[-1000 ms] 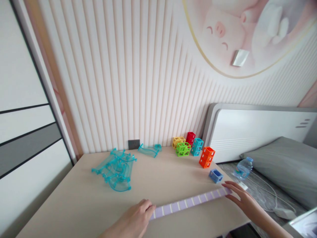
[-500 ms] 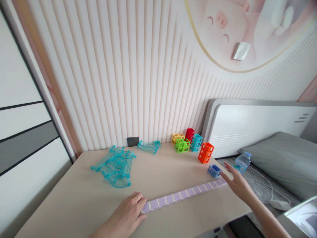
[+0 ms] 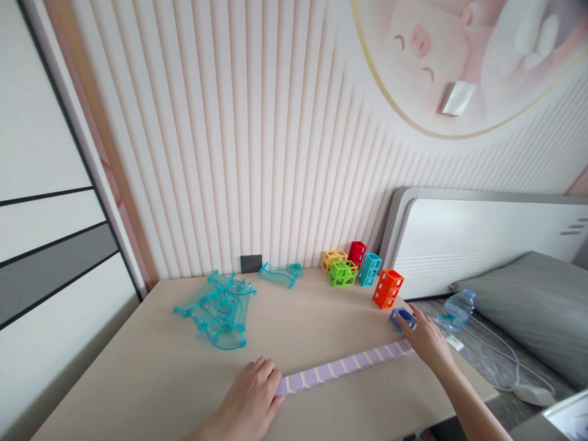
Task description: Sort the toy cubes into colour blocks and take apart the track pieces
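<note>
A long purple strip of linked tiles (image 3: 344, 367) lies across the beige table (image 3: 138, 380). My left hand (image 3: 250, 398) rests flat on the table, its fingertips on the strip's left end. My right hand (image 3: 425, 340) reaches past the strip's right end, its fingers closing round a small blue open-frame cube (image 3: 400, 316). Just beyond stands an orange frame block (image 3: 387, 288).
Yellow (image 3: 334, 258), green (image 3: 342, 273), red (image 3: 356, 252) and teal (image 3: 369, 269) frame cubes stand at the back near the wall. Clear turquoise curved track pieces (image 3: 219, 309) lie at the left, one more (image 3: 278, 274) by a wall socket. A bed with a plastic bottle (image 3: 454, 311) is right of the table.
My right hand has left the strip's right end and moved up to the small blue cube. My left hand has stayed at the strip's left end.
</note>
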`<state>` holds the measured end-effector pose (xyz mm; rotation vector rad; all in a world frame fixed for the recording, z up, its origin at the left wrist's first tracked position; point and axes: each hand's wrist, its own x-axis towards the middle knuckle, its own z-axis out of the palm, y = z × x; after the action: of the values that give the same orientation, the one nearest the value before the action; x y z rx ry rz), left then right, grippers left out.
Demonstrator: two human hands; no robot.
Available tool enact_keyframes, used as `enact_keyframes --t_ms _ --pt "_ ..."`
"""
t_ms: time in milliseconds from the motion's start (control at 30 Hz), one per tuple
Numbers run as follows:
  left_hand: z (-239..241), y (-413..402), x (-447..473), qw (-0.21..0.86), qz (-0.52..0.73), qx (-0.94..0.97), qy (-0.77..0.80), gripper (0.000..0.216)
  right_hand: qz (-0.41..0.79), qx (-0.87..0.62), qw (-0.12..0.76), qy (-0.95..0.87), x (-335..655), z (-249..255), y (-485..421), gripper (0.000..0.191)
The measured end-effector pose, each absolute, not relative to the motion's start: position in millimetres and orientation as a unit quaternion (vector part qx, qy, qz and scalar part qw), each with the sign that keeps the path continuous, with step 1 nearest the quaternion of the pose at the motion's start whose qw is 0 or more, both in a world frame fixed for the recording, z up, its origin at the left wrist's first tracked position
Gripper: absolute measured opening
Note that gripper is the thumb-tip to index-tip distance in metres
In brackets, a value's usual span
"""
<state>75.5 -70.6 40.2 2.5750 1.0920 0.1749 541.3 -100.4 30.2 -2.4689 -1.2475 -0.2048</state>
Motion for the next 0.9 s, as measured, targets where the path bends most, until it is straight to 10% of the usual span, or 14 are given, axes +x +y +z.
enact_keyframes --t_ms 467,900 --pt "51 -58 75 0.125 0.109 0.906 0.391 0.043 -0.234 -0.671 0.221 -0.668 376 48 -55 0.031" --pt "33 14 20 -0.036 0.305 0.861 0.405 0.036 -0.116 -0.605 0.142 -0.775 226 59 89 0.048"
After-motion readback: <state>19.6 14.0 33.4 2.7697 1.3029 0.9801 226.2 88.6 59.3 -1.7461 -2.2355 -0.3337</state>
